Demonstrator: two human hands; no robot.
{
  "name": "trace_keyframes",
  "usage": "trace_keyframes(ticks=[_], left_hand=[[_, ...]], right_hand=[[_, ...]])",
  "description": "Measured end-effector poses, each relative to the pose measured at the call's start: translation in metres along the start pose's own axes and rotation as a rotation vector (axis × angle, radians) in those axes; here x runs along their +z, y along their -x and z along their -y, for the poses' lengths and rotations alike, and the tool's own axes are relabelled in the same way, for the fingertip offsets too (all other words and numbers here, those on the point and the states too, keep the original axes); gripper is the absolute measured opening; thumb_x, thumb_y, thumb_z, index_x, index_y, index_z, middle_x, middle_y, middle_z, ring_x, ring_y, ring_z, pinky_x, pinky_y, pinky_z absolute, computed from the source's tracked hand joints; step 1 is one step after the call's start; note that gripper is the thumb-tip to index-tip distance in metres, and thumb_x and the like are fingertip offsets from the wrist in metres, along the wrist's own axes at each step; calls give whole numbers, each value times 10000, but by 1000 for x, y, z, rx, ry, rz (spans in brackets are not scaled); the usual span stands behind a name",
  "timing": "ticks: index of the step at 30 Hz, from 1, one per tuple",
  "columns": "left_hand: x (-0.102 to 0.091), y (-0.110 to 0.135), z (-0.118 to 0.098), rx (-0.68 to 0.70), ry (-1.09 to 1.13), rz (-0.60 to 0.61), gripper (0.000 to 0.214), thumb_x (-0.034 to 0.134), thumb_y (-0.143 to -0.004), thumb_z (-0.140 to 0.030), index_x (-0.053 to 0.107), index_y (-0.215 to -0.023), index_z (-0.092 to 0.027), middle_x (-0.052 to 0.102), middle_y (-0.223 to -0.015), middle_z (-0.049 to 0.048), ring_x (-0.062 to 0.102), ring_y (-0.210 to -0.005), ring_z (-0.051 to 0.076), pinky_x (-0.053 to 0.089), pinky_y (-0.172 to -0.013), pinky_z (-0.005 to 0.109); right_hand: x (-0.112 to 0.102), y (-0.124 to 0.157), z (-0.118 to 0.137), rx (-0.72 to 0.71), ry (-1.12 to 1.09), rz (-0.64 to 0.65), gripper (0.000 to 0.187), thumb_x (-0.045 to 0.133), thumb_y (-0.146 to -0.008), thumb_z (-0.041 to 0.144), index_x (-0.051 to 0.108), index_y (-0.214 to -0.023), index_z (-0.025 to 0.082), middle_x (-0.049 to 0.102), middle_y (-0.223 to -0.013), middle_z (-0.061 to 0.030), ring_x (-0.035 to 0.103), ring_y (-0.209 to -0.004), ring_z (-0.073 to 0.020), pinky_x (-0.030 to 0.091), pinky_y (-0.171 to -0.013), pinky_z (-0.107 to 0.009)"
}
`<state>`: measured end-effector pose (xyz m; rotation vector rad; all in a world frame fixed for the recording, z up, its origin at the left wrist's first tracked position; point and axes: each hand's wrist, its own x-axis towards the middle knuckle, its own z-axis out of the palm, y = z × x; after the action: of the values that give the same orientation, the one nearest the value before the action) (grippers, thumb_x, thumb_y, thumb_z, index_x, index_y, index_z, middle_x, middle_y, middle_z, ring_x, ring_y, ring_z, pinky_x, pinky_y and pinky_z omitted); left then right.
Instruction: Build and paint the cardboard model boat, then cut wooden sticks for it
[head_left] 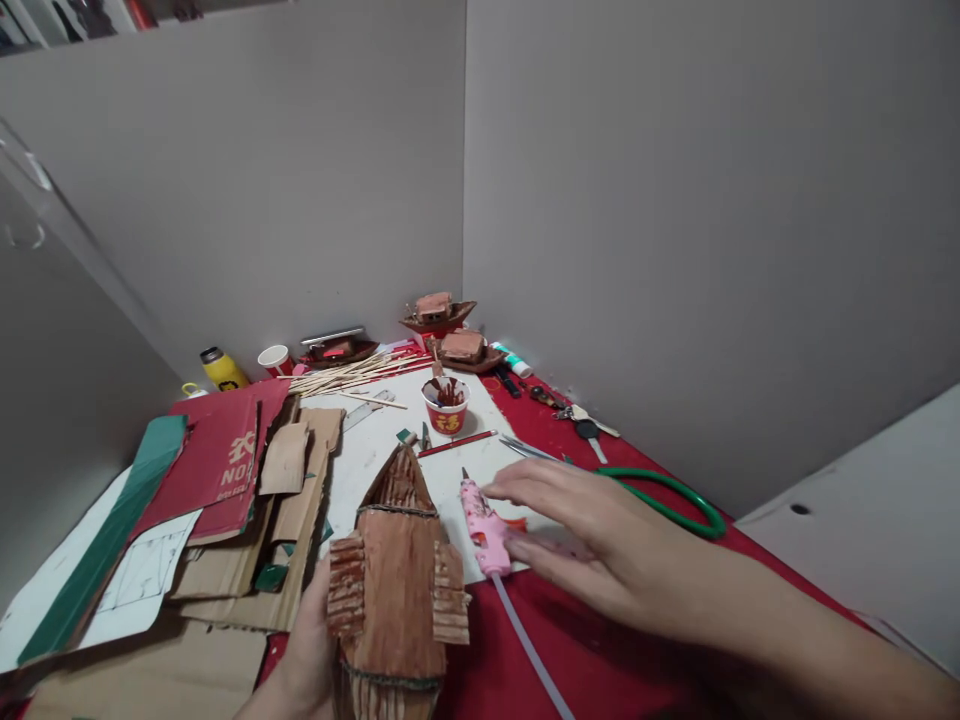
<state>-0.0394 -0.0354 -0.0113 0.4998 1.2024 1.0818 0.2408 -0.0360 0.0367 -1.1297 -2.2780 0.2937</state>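
Note:
My left hand (307, 650) grips a brown cardboard model boat (397, 570) from its left side, near the bottom middle of the view. The boat's pointed bow faces away from me. My right hand (585, 540) stretches in from the right with fingers spread, its fingertips touching or just over a pink hot glue gun (482, 530) that lies on the white sheet (367, 450). A translucent glue stick (525, 640) sticks out of the gun's back toward me.
Cardboard scraps and red card (225, 470) are piled at left. A red paper cup (446, 408), bamboo skewers (352, 375), two small model boats (450, 330), a yellow bottle (221, 368), a green cord loop (667, 495), keys and tools lie on the red tabletop. Grey partition walls stand behind.

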Motion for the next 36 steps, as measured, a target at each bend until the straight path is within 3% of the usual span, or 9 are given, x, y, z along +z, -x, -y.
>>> trace_keyframes(ticks=[4,7,9,11,14,17,26,32,36], left_hand=[[20,11,-3,-182,26,89,239,693,-731,-409,754,-819,-195,778,-741,31,722,-904,282,549,-863,403],[27,15,-5,-129,24,103,192,682,-746,-350,753,-836,-196,780,-771,34,707,-954,281,521,-911,418],[26,16,-5,-103,31,98,126,693,-717,-275,751,-804,-204,779,-771,24,698,-982,278,504,-935,408],[24,16,-5,-165,65,132,101,693,-688,-263,746,-744,-199,777,-750,29,689,-1002,288,492,-949,410],[22,16,-4,-293,112,205,160,681,-683,-338,737,-675,-188,771,-725,51,683,-1010,306,482,-960,422],[26,16,-4,-332,129,242,227,672,-692,-394,736,-666,-178,772,-738,64,684,-1002,309,473,-966,424],[31,12,-1,-372,193,374,402,646,-747,-438,745,-987,-131,774,-917,96,664,-1043,324,444,-984,440],[33,13,-3,-321,233,384,325,637,-792,-369,748,-979,-127,780,-840,72,692,-975,291,452,-964,410],[28,12,-4,-254,196,321,216,601,-826,-290,763,-834,-146,776,-745,23,720,-772,206,517,-796,301]], right_hand=[[2,-24,28,-195,-172,-60,385,522,-933,265,499,-1300,151,608,-1176,-132,564,-1072,-196,496,-905,-335],[15,-39,32,-273,-108,-31,392,462,-957,275,505,-1296,83,597,-1165,-168,539,-1053,-229,480,-910,-399],[21,-45,30,-279,-82,-18,387,443,-961,276,527,-1272,63,599,-1127,-173,535,-1015,-239,483,-878,-411],[24,-46,29,-283,-83,-15,376,429,-964,270,547,-1250,57,602,-1083,-168,534,-965,-233,487,-840,-400],[25,-45,29,-299,-86,-25,357,410,-969,245,562,-1227,51,606,-1053,-165,526,-926,-222,485,-825,-385],[27,-44,29,-301,-92,-27,354,414,-968,234,558,-1236,53,606,-1053,-164,522,-927,-219,483,-832,-380],[32,-43,28,-303,-180,-60,331,408,-963,199,578,-1208,54,618,-1025,-157,538,-922,-212,497,-821,-377],[30,-44,27,-288,-253,-43,330,412,-963,199,587,-1205,59,626,-1017,-152,545,-901,-209,495,-802,-368],[22,-41,29,-254,-243,-101,397,390,-987,250,476,-1318,47,643,-1019,-153,558,-915,-214,493,-820,-378]])
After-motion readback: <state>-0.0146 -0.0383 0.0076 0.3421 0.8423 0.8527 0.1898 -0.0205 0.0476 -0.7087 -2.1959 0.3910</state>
